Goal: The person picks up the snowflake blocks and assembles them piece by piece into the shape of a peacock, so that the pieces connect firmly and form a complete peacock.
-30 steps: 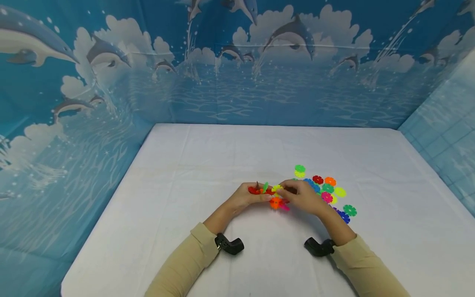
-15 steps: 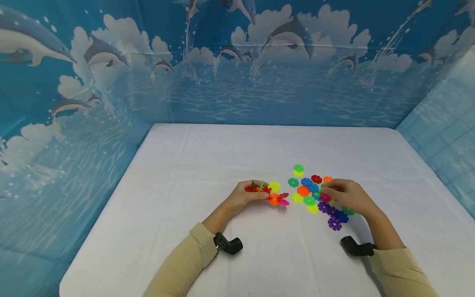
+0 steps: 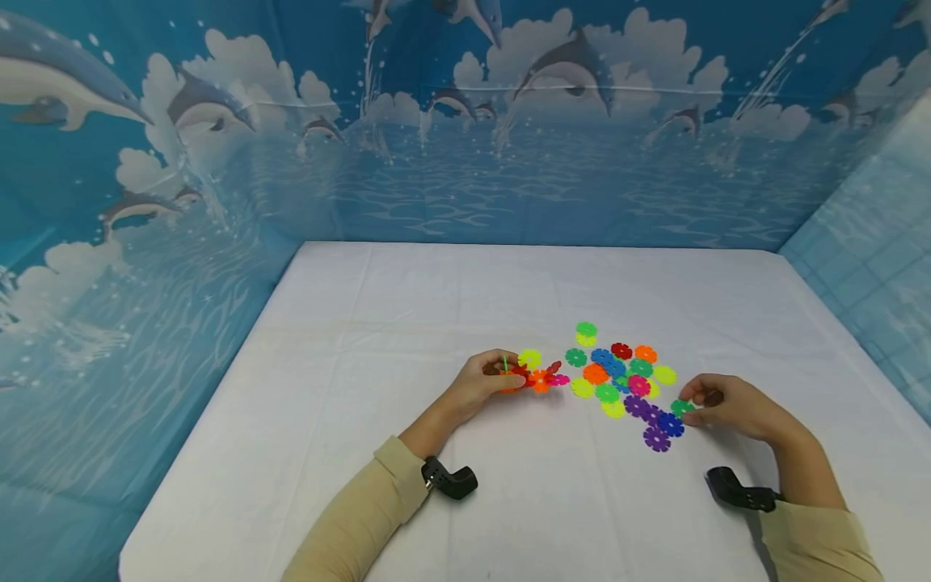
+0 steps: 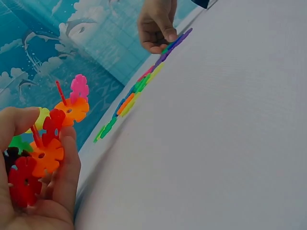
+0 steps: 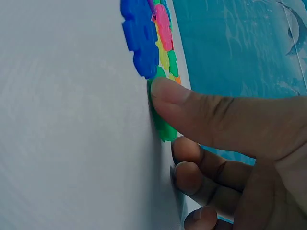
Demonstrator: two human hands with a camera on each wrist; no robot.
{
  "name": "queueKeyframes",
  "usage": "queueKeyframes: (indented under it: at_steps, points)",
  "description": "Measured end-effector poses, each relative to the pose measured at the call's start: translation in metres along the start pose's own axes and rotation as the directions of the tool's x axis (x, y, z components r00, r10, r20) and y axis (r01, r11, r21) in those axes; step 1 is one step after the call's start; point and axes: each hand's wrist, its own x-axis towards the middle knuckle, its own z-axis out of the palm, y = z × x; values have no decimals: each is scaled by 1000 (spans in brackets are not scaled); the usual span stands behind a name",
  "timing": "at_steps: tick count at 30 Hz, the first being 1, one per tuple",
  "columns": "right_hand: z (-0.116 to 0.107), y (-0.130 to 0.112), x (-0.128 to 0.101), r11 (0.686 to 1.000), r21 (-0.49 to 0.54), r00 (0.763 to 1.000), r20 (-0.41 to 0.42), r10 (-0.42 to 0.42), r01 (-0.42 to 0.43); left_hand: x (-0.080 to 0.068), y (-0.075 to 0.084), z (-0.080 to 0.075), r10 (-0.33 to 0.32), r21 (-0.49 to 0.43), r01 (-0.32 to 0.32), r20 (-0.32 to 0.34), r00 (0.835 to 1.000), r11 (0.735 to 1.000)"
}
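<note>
My left hand [image 3: 483, 382] holds a cluster of interlocked flower-shaped plastic discs [image 4: 46, 155], in red, orange, pink, yellow, green and a dark colour. An orange disc [image 3: 540, 381] and a pink disc [image 4: 79, 88] stick out past the fingertips. Off to the right, my right hand [image 3: 738, 408] pinches a green flower disc [image 5: 163, 120] at the right side of the loose pile. In the right wrist view the thumb lies over that disc, and the index fingertip is hidden. A dark blue disc [image 5: 139, 40] overlaps its edge.
Loose flower discs lie spread on the white table [image 3: 407, 299], among them purple [image 3: 657, 439], orange [image 3: 595, 373], yellow [image 3: 665, 375] and light green [image 3: 586, 328] ones. A blue dolphin-print curtain [image 3: 465, 186] hangs behind and at the left.
My right hand has left the cluster and moved right, across the pile to the green disc at its right side. My left hand stays nearly in place, with the cluster turned slightly.
</note>
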Motion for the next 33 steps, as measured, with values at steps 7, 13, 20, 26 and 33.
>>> queueKeyframes:
  at_steps: [7,13,20,26,33]
  points:
    - [1,-4,-2,998,-7,998,-14,-66,66,0,0,0,-8,-80,10,30,1000,997]
    - [9,-21,2,996,47,979,-192,-70,81,0,1,0,-20,-125,28,62,998,992]
    - [30,-58,18,968,224,956,-291,-45,114,-1,1,-1,-30,-55,33,61,998,998]
    - [43,-93,29,902,400,972,-219,-81,166,-1,1,0,20,132,-26,49,999,991]
    - [56,-131,41,856,485,977,-187,-99,179,-2,3,2,52,230,-62,48,997,971]
